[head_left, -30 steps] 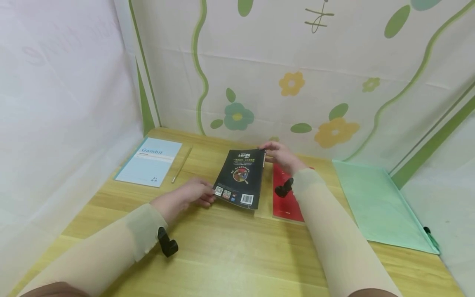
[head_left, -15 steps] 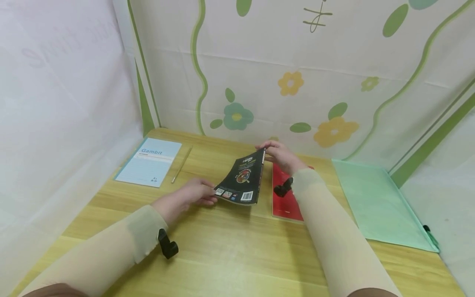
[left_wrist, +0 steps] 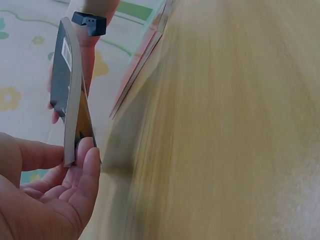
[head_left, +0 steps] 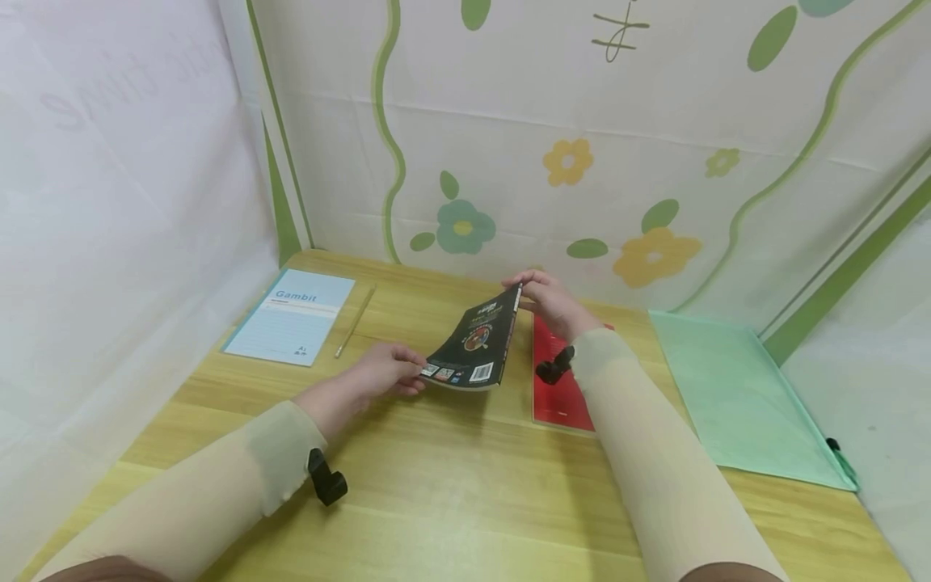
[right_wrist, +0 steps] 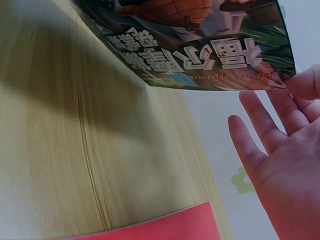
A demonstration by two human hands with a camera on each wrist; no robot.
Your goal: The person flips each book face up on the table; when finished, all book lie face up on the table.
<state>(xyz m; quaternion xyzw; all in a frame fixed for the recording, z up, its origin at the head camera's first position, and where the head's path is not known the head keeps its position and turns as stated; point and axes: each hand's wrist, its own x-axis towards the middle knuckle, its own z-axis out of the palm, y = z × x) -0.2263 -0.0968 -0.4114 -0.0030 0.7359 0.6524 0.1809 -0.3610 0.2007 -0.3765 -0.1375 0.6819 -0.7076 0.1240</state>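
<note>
A thin book with a black back cover [head_left: 476, 335] is held up over the wooden table, tilted and slightly bowed. My left hand [head_left: 381, 372] pinches its near left corner; in the left wrist view the thumb and fingers [left_wrist: 89, 175] sit on either side of the pages. At the far right corner, my right hand [head_left: 549, 303] pinches the book between thumb and fingers. The right wrist view shows the colourful front cover [right_wrist: 200, 50] facing down, with large white lettering. Partly beneath my right forearm lies a red book [head_left: 556, 404].
On the left lies a light blue "Gambit" notebook [head_left: 287, 319], with a pencil [head_left: 355, 323] beside it. A mint green zip pouch [head_left: 735, 396] lies flat at the right. Behind the wooden table [head_left: 436, 501] hangs a white flower-patterned curtain [head_left: 509, 105].
The black book has tipped up from lying nearly flat, its near edge rising off the table. My left hand has lifted slightly with its corner; the right stays at the far corner.
</note>
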